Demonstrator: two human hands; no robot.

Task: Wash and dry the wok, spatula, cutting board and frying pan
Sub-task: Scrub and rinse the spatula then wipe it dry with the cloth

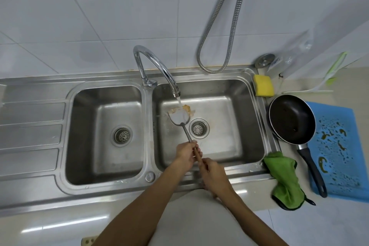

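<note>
Far left at 9 o'clock is the ribbed drainboard, then the left basin. The faucet sits on the divider and arcs over into the right basin, with water running.

The spatula is in the right basin, blade right under the stream and pointing to about 11 o'clock from my hands. There's orange gunk around the blade.

My left hand has its fingers curled round the handle where the metal shank meets the wood. My right hand is wrapped round the wooden part just behind it, at 5 o'clock from the left one.

A metal hose loops down the wall at 12 o'clock of that basin. A yellow sponge sits on the rim at its 1 o'clock corner, and a green cloth is draped at the 4 o'clock corner.

The frying pan is at 3 o'clock of the basin, partly on the blue cutting board, handle aimed at 5 o'clock. The board's covered in droplets and some dark smears.
</note>
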